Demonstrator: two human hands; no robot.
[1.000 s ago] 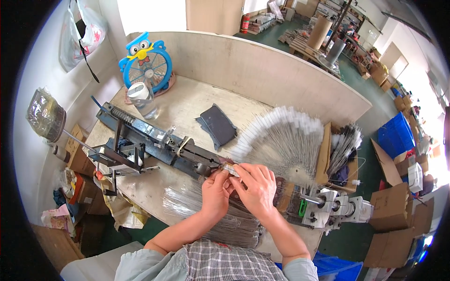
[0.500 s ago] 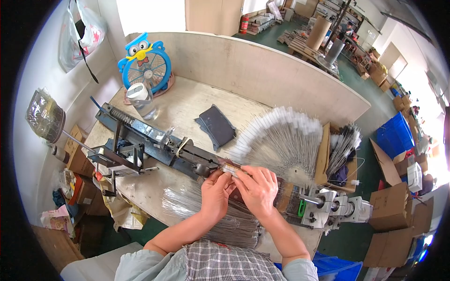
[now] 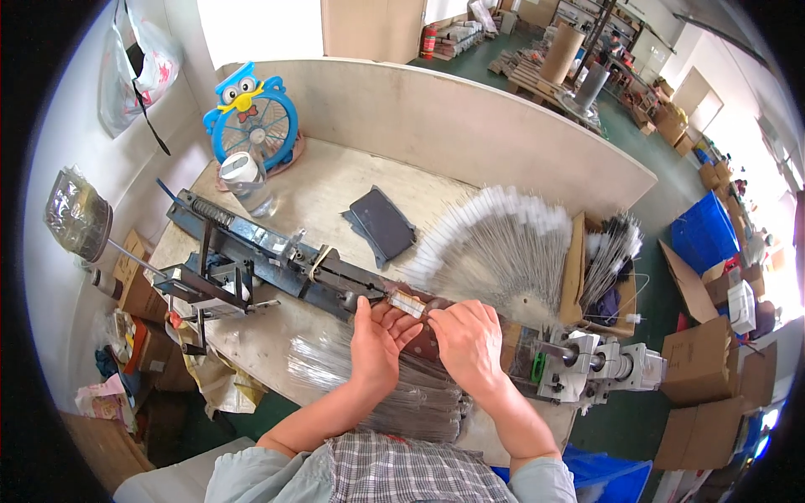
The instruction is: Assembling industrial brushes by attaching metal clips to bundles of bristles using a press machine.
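By left hand (image 3: 375, 345), pale strip (image 3: 408, 303); perhaps lined

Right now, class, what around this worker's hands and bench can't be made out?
All in the head view:
Right hand: its curled fingers hide anything pinched.
Small white rectangular strip beside the left hand's fingers: markings too small to read.
Brown cardboard box: thin grey wires hide its bottom.
Shiny blue plastic item: cut off by the lower edge.

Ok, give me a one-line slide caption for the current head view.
Left hand open, right hand pinched, beside a small pale strip at a cluttered workbench.
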